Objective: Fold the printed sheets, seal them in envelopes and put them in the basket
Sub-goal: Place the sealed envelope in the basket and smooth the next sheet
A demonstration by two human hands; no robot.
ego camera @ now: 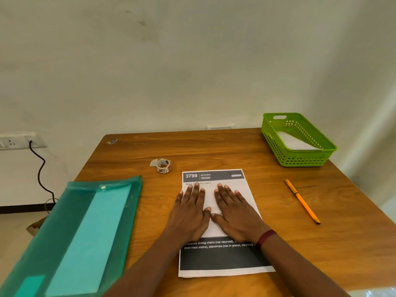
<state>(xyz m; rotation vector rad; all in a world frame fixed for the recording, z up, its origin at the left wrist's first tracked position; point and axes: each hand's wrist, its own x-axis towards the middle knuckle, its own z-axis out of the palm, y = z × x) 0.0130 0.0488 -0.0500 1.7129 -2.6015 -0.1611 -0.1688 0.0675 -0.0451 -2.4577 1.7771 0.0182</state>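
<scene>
A printed sheet [218, 257] with a grey header and a black band lies flat on the wooden table [235, 146], in front of me. My left hand [190, 213] and my right hand [235, 213] rest side by side on its middle, palms down, fingers straight. A green plastic basket [300, 158] stands at the far right corner with a white envelope [294, 142] inside it. A roll of stickers [163, 165] sits beyond the sheet to the left.
A teal translucent folder [85, 228] with light paper inside lies at the left, overhanging the table edge. An orange pencil [302, 201] lies to the right of the sheet. A wall socket with a black cable [39, 168] is at the left.
</scene>
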